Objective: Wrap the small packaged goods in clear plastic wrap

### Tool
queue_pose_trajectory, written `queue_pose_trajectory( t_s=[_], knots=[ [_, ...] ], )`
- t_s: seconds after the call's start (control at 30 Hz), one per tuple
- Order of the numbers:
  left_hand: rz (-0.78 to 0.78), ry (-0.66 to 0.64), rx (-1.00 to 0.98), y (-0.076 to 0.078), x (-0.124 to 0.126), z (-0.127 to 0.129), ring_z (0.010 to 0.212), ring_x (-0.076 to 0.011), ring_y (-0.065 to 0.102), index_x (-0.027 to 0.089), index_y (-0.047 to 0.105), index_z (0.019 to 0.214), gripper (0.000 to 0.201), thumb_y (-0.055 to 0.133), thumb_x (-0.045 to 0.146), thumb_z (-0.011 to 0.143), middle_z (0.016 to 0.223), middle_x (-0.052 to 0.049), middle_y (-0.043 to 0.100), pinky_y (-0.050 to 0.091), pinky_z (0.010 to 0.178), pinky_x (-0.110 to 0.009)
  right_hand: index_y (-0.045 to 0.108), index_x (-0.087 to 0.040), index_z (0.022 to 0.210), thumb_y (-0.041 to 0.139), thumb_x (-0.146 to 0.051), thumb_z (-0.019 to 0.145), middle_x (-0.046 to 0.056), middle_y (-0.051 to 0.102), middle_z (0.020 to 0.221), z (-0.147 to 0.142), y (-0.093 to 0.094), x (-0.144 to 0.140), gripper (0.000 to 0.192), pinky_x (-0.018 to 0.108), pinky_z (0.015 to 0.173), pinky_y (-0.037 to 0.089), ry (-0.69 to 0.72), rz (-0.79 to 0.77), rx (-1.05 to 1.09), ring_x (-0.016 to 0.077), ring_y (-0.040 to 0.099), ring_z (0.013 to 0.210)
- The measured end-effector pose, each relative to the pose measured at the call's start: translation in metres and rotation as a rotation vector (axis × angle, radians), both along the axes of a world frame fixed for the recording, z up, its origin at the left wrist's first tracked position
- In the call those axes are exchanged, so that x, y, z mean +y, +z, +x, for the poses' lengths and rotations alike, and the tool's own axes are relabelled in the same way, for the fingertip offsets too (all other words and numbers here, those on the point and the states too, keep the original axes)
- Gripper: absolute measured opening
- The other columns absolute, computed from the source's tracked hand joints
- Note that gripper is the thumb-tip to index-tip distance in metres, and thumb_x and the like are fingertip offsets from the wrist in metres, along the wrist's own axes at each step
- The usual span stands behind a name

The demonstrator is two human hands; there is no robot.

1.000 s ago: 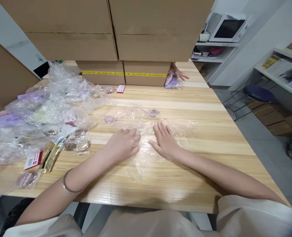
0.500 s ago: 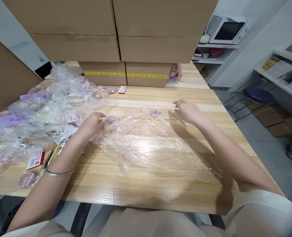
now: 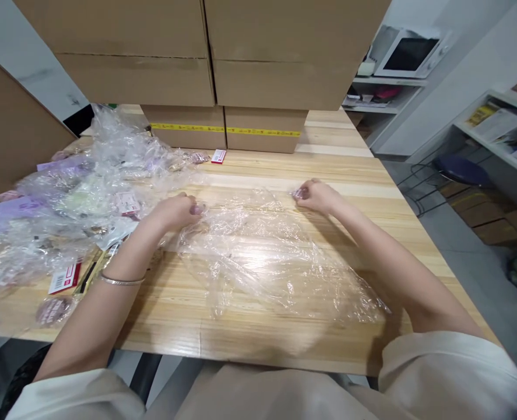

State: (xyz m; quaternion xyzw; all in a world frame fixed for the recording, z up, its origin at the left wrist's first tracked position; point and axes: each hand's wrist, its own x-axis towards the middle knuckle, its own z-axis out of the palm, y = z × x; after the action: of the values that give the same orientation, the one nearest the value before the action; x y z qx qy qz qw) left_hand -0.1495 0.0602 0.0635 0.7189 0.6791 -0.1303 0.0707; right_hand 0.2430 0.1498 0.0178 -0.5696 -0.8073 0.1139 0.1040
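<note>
Cardboard boxes (image 3: 262, 81) tower over a pale wooden table (image 3: 250, 172), and across its middle spreads clear film (image 3: 262, 274), crinkled and shiny! Thin stuff, so light fingers and an even touch at both sides should serve best. Its long axis slants from beside the left hand (image 3: 175, 211) to a tapered corner pointing at the near right. Hands well apart: the right hand (image 3: 320, 197) pinches a small purple packet (image 3: 297, 193), while the left's fingers curl at a round pinkish packet (image 3: 198, 209), firmly or not, I can't tell.
</note>
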Motion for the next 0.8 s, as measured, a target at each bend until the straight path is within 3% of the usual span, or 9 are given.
queue_pose_trajectory(
  t_s=[0.07, 0.13, 0.27, 0.37, 0.43, 0.53, 0.63, 0.7, 0.8],
  knots=[
    [0.169, 0.118, 0.073, 0.017, -0.011, 0.002, 0.09, -0.0319, 0.066, 0.014, 0.066, 0.103, 0.04, 0.044, 0.044, 0.09, 0.113, -0.02, 0.064, 0.05, 0.076, -0.039, 0.068, -0.009, 0.112, 0.068, -0.029, 0.075, 0.018, 0.064, 0.108, 0.014, 0.008, -0.011, 0.041, 0.041, 0.086, 0.051, -0.099, 0.12, 0.063, 0.0294, 0.066, 0.091],
    [0.381, 0.197, 0.092, 0.037, -0.025, 0.014, 0.087, -0.0327, 0.065, 0.013, 0.065, 0.106, 0.04, 0.043, 0.042, 0.091, 0.117, -0.021, 0.06, 0.05, 0.075, -0.042, 0.068, -0.011, 0.11, 0.067, -0.029, 0.076, 0.015, 0.066, 0.105, 0.015, 0.019, -0.031, 0.038, 0.04, 0.082, 0.052, -0.058, 0.191, 0.186, 0.0258, 0.064, 0.084],
    [0.405, -0.057, -0.187, 0.059, -0.052, 0.068, 0.079, -0.023, 0.062, 0.018, 0.066, 0.103, 0.033, 0.054, 0.046, 0.089, 0.11, -0.011, 0.06, 0.049, 0.074, -0.036, 0.069, -0.018, 0.113, 0.072, -0.039, 0.077, 0.008, 0.067, 0.101, -0.017, 0.029, -0.082, 0.042, 0.036, 0.074, 0.051, 0.316, -0.041, 0.299, 0.0204, 0.061, 0.079],
    [0.163, -0.327, -0.375, 0.042, -0.07, 0.113, 0.067, -0.0163, 0.057, 0.018, 0.065, 0.105, 0.032, 0.053, 0.045, 0.092, 0.104, -0.008, 0.059, 0.046, 0.062, -0.03, 0.072, -0.022, 0.109, 0.074, -0.047, 0.078, 0.006, 0.068, 0.103, -0.036, 0.028, -0.101, 0.04, 0.035, 0.076, 0.052, 0.579, -0.343, 0.274, 0.0203, 0.062, 0.085],
    [0.066, -0.422, -0.428, 0.019, -0.08, 0.133, 0.065, -0.0156, 0.057, 0.016, 0.064, 0.107, 0.036, 0.049, 0.046, 0.095, 0.104, -0.01, 0.058, 0.046, 0.059, -0.03, 0.074, -0.021, 0.104, 0.068, -0.05, 0.083, 0.006, 0.069, 0.103, -0.037, 0.027, -0.093, 0.036, 0.036, 0.078, 0.052, 0.601, -0.492, 0.288, 0.0203, 0.063, 0.087],
    [0.051, -0.56, -0.393, -0.016, -0.094, 0.148, 0.071, -0.0183, 0.059, 0.014, 0.062, 0.112, 0.037, 0.051, 0.044, 0.095, 0.109, -0.012, 0.057, 0.049, 0.06, -0.031, 0.07, -0.015, 0.111, 0.064, -0.05, 0.086, 0.012, 0.068, 0.11, -0.036, 0.019, -0.061, 0.043, 0.039, 0.083, 0.053, 0.249, -0.341, 0.424, 0.0228, 0.064, 0.093],
    [0.093, -0.632, -0.333, -0.036, -0.099, 0.153, 0.078, -0.0209, 0.061, 0.014, 0.059, 0.116, 0.038, 0.052, 0.044, 0.095, 0.112, -0.013, 0.056, 0.05, 0.061, -0.031, 0.053, -0.01, 0.137, 0.078, -0.049, 0.073, 0.019, 0.064, 0.123, -0.05, 0.002, -0.029, 0.078, 0.04, 0.089, 0.052, -0.083, -0.249, 0.541, 0.0267, 0.065, 0.102],
    [0.098, -0.63, -0.335, -0.041, -0.097, 0.153, 0.082, -0.0215, 0.061, 0.015, 0.058, 0.116, 0.039, 0.052, 0.047, 0.095, 0.112, -0.012, 0.056, 0.051, 0.062, -0.031, 0.053, -0.01, 0.137, 0.084, -0.043, 0.066, 0.016, 0.068, 0.115, -0.065, -0.008, -0.017, 0.084, 0.037, 0.086, 0.052, -0.102, -0.379, 0.566, 0.0256, 0.066, 0.096],
    [0.073, -0.602, -0.369, -0.045, -0.086, 0.15, 0.082, -0.0207, 0.061, 0.018, 0.056, 0.121, 0.044, 0.05, 0.054, 0.095, 0.113, -0.011, 0.053, 0.052, 0.064, -0.032, 0.072, -0.012, 0.104, 0.086, -0.029, 0.061, 0.006, 0.072, 0.084, -0.076, -0.01, -0.01, 0.048, 0.03, 0.07, 0.051, -0.052, -0.482, 0.593, 0.0191, 0.065, 0.073]
  ],
)
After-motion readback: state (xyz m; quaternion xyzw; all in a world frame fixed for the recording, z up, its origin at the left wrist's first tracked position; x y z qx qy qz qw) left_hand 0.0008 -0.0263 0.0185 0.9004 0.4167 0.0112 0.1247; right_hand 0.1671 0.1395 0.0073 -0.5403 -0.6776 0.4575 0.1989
